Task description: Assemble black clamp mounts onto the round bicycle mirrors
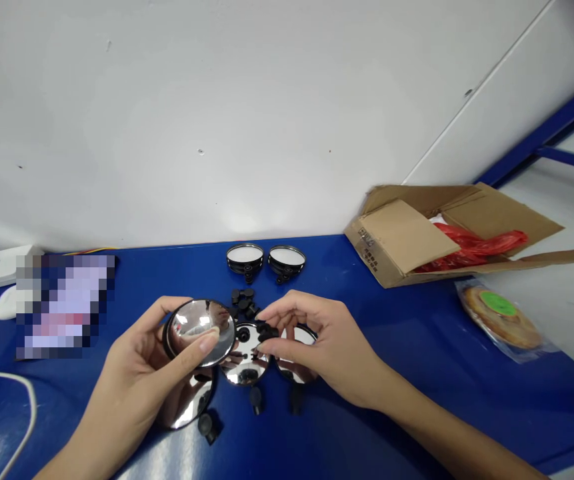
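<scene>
My left hand (139,370) grips a round convex mirror (194,323) with a black rim, its thumb lying across the shiny face. Between the thumb and fingers of my right hand (329,340) is a small black plastic fitting (267,331), just right of that mirror. Below the hands, a mirror (247,370), a second mirror (297,371) partly covered by my right hand, and a third mirror (187,403) under my left lie on the blue table. Single black fittings rest in front of them, one fitting (209,427) nearest me. Behind is a cluster of black fittings (243,303).
Two round mirrors with black mounts, a left one (245,255) and a right one (287,257), stand near the wall. An opened cardboard box (381,257) holds red plastic. Beside it lies a wrapped flat round item (504,313). On the left are a blurred-out device (69,303) and a white cable (31,400).
</scene>
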Motion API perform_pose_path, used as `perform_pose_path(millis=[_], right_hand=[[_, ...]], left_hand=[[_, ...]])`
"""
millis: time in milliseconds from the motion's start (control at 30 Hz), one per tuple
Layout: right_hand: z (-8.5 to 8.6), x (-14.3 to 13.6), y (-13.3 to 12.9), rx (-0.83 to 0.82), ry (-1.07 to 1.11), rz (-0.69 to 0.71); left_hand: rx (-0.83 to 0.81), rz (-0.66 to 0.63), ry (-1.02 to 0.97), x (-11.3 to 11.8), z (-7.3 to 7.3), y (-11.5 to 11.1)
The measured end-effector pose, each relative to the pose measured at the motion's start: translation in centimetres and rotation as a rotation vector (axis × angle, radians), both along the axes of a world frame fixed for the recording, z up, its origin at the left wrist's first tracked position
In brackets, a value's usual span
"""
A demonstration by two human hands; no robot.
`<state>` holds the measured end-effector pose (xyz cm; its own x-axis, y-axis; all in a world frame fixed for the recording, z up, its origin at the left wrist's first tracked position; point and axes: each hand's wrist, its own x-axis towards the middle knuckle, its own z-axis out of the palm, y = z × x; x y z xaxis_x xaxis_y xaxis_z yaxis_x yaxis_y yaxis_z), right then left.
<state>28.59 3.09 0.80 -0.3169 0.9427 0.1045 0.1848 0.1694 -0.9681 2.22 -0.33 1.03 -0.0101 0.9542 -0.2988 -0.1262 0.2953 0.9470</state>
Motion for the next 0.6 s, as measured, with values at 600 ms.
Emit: perform_pose_path(millis=[600], right_hand=[[-1.1,-0.4,-0.8,0.055,0.049,0.020]], left_hand=[[0.035,-0.027,0.152,0.4,0.4,-1.2]])
